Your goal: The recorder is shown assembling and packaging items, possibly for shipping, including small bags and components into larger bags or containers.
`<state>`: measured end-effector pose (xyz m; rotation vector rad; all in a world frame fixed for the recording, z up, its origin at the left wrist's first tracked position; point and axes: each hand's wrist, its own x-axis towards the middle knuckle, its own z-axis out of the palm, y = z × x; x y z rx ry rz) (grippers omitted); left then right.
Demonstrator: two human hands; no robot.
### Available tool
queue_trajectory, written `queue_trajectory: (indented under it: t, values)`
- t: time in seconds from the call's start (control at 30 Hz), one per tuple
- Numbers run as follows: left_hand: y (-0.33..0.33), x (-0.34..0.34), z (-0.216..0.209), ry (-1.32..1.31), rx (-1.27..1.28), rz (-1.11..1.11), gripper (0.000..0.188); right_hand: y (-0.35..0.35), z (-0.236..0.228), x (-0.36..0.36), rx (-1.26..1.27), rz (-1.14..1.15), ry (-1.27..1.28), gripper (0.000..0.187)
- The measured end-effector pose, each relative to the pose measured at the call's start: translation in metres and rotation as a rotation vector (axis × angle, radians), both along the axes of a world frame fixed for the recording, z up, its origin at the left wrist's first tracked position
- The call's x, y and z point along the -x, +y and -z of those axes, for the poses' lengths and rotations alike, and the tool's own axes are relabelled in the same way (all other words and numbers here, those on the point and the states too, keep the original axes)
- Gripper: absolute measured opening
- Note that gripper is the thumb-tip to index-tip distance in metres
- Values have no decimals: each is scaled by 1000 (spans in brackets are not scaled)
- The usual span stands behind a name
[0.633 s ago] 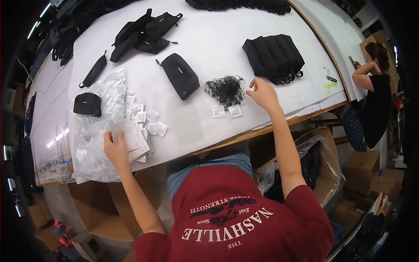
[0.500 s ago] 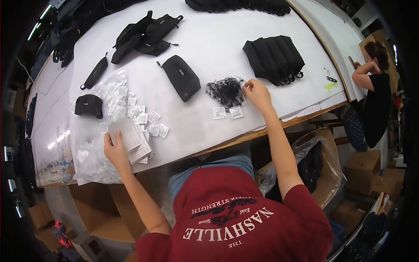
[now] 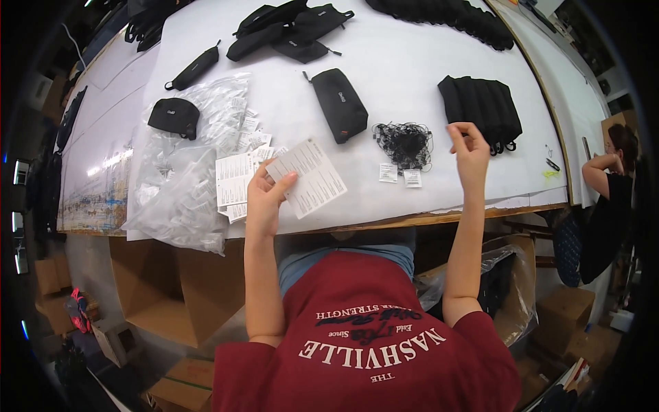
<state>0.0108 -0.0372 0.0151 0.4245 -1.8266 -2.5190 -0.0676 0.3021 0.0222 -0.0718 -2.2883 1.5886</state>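
My left hand (image 3: 269, 196) pinches a white printed card (image 3: 310, 180) by its edge and holds it above the table's near side. Just behind that hand lies a stack of similar cards (image 3: 233, 180). My right hand (image 3: 471, 152) is raised with thumb and fingertips pinched together; whatever they hold is too small to make out. To its left is a tangled pile of thin black string loops (image 3: 403, 143), with two small white labels (image 3: 388, 172) at its near edge. A black zip pouch (image 3: 338, 104) lies between the two hands, farther back.
Clear plastic bags (image 3: 180, 199) with small labels spread over the left, a black pouch (image 3: 174, 117) on them. More black pouches (image 3: 288, 31) lie at the back, and a row of pouches (image 3: 480, 110) at the right. A person (image 3: 611, 182) sits beyond the right edge; cardboard boxes (image 3: 154, 288) stand below.
My left hand has lifted a card off the stack and moved right. My right hand has left the string pile, moving right, its fingertips pinched. The view has shifted.
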Motion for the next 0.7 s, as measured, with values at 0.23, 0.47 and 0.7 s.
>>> queue_trajectory:
  t: [0.23,0.47,0.7]
  values:
    - [20,-16,1,-4,184,532,34,-84,-12,-65,-233,-779,-168,20]
    - [16,-14,2,186,-305,446,74,-106,10,-89,659,-557,-593,24]
    - [39,-25,21,154,-490,439,79,-123,29,-97,665,-586,-637,24]
